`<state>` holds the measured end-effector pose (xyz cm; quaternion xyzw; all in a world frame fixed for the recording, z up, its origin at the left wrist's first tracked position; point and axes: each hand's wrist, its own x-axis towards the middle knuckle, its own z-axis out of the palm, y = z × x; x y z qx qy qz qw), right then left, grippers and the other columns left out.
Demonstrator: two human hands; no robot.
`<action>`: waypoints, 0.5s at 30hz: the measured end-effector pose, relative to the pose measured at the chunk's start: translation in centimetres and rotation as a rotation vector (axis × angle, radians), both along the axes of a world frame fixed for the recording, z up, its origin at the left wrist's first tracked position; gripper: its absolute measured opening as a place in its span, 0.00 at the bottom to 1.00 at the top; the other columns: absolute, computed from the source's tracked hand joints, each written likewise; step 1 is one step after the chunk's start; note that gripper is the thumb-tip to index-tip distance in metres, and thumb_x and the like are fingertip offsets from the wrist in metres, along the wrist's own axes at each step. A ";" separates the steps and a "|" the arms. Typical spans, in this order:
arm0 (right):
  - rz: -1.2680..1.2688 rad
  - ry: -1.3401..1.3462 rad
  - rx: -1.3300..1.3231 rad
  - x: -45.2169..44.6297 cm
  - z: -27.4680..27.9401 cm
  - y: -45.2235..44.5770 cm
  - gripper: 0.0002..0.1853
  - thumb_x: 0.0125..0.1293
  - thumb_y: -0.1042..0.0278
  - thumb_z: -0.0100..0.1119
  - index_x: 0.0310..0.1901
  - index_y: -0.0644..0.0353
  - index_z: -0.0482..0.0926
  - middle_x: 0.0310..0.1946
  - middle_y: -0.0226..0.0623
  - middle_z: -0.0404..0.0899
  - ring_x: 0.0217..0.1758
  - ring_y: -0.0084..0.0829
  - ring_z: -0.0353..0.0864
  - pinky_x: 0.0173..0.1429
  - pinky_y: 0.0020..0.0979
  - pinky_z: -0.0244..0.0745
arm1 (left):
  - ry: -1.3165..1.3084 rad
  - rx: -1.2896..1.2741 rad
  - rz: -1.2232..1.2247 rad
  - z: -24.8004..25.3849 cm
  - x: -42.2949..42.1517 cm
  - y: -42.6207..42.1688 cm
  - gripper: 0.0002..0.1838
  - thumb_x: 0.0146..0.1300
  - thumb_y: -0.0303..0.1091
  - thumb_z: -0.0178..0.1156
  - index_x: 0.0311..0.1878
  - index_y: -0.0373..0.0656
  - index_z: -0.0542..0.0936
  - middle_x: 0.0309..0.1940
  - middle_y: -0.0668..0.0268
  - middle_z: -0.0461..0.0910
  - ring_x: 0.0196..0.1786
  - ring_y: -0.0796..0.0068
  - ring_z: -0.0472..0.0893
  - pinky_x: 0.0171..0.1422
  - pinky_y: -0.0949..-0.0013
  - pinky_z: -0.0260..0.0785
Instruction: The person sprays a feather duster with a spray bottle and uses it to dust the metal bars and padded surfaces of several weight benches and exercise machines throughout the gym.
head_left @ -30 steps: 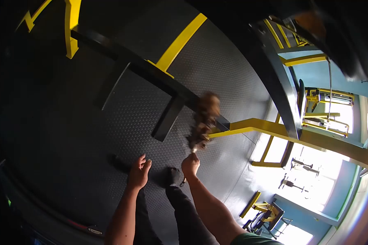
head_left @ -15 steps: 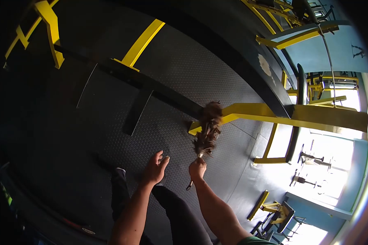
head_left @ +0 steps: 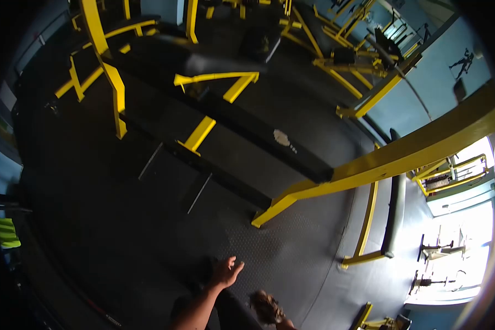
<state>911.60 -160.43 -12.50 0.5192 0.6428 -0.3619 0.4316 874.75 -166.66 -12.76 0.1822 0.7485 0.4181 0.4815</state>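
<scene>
My left hand [head_left: 225, 273] hangs over the dark rubber floor, its fingers apart and nothing in it. At the bottom edge, a brown feather duster [head_left: 267, 308] points up and to the left. Only a sliver of my right hand [head_left: 285, 325] shows at the duster's lower end, mostly cut off by the frame edge. In front stands a gym frame with a yellow upright [head_left: 390, 157] and a long black beam [head_left: 247, 124] bearing a pale worn patch.
Yellow and black gym machines [head_left: 346, 69] fill the top. A padded bench [head_left: 393, 220] stands at the right, near dumbbells [head_left: 432, 281] by a bright window. A green cloth [head_left: 6, 233] hangs at the far left. Black pegs stick out from the frame's lower beam.
The view has tilted up, bringing in more machines. The duster and my right hand have dropped to the bottom edge, away from the yellow frame foot. My left hand sits lower in view, still open.
</scene>
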 end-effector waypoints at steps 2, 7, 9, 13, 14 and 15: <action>0.088 0.113 0.067 1.6 0.0 3.4 0.14 0.62 0.58 0.54 0.35 0.60 0.83 0.27 0.40 0.83 0.27 0.33 0.84 0.30 0.35 0.78 | 0.006 -0.044 -0.070 2.6 1.0 -0.6 0.43 0.60 0.67 0.51 0.63 0.35 0.70 0.53 0.46 0.78 0.57 0.52 0.77 0.62 0.57 0.68; 0.201 0.336 0.235 6.8 1.8 6.2 0.13 0.66 0.61 0.50 0.33 0.58 0.82 0.23 0.35 0.82 0.23 0.28 0.82 0.25 0.32 0.75 | 0.004 -0.046 -0.204 8.1 3.9 -1.7 0.45 0.60 0.67 0.51 0.64 0.33 0.67 0.56 0.45 0.76 0.59 0.53 0.76 0.64 0.60 0.67; 0.228 0.407 0.266 9.3 1.9 4.3 0.13 0.67 0.62 0.48 0.33 0.58 0.82 0.22 0.33 0.81 0.22 0.26 0.82 0.23 0.31 0.74 | 0.010 0.036 -0.171 8.1 6.0 -2.7 0.44 0.60 0.66 0.53 0.63 0.32 0.68 0.55 0.45 0.76 0.58 0.53 0.77 0.63 0.61 0.67; -0.183 0.389 0.167 7.9 4.0 1.9 0.11 0.58 0.63 0.58 0.38 0.58 0.84 0.25 0.39 0.83 0.24 0.30 0.83 0.26 0.29 0.76 | -0.022 0.189 -0.148 13.9 9.0 -4.1 0.39 0.63 0.56 0.57 0.59 0.25 0.68 0.48 0.48 0.81 0.53 0.62 0.79 0.57 0.67 0.70; -0.432 0.458 0.206 5.8 9.6 1.8 0.10 0.60 0.63 0.59 0.38 0.58 0.83 0.24 0.36 0.81 0.24 0.26 0.81 0.27 0.29 0.76 | -0.021 0.205 -0.162 13.7 9.7 -4.0 0.37 0.64 0.53 0.57 0.60 0.24 0.67 0.47 0.48 0.81 0.52 0.65 0.79 0.56 0.69 0.69; -0.687 0.518 0.243 4.6 14.4 1.4 0.09 0.61 0.63 0.61 0.39 0.58 0.82 0.22 0.32 0.79 0.23 0.23 0.79 0.27 0.29 0.76 | 0.003 0.195 -0.211 14.7 10.4 -3.6 0.37 0.64 0.53 0.57 0.60 0.24 0.67 0.47 0.48 0.81 0.52 0.65 0.79 0.56 0.69 0.69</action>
